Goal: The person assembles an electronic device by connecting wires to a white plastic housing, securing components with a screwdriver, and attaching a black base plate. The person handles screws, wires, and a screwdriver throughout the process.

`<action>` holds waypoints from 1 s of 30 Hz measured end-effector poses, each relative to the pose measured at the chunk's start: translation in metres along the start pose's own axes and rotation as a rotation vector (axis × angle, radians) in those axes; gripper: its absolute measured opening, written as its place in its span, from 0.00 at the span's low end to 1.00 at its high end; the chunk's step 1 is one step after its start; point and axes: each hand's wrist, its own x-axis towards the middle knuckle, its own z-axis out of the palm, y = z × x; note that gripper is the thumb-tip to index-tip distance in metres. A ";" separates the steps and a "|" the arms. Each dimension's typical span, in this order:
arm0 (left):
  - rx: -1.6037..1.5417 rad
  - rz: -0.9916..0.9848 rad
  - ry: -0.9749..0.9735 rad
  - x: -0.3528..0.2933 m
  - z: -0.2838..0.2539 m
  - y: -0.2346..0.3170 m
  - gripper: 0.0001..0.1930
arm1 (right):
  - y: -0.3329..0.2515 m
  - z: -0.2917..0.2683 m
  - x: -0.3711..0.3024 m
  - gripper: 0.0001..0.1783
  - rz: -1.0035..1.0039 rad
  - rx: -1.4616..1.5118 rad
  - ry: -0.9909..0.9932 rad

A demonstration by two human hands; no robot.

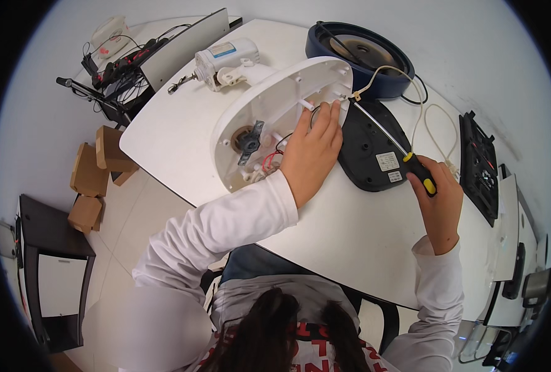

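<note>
My right hand (439, 195) is closed round the black and yellow handle of a screwdriver (384, 129). Its shaft slants up and left to the right end of a white plastic appliance housing (269, 99), where a pale cord (384, 69) enters. The tip is too small to make out. My left hand (315, 149) grips the near side of this hollow housing, fingers reaching into it. Red wires (269, 162) and a dark grey bracket (249, 142) show inside, left of that hand. A black base cover (365, 146) with pale labels lies beside the housing, under the screwdriver.
A white motor unit (229, 59) lies behind the housing. A round dark blue tub (362, 53) stands at the back. On the right edge lies an open black tool case (479, 164). Cardboard boxes (92, 173) and a dark cabinet (55, 266) stand left, on the floor.
</note>
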 end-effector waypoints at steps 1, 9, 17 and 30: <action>-0.003 0.000 0.000 0.001 -0.001 0.000 0.20 | 0.001 0.000 0.000 0.15 0.006 0.003 0.000; -0.012 -0.003 0.002 0.001 0.000 0.000 0.19 | 0.001 0.005 0.001 0.15 0.011 0.016 0.000; -0.007 -0.004 0.009 0.001 -0.001 0.000 0.19 | 0.002 0.006 0.002 0.15 0.010 0.057 0.002; -0.018 0.002 0.003 0.002 -0.004 0.001 0.19 | -0.011 -0.017 0.018 0.15 -0.072 -0.270 -0.017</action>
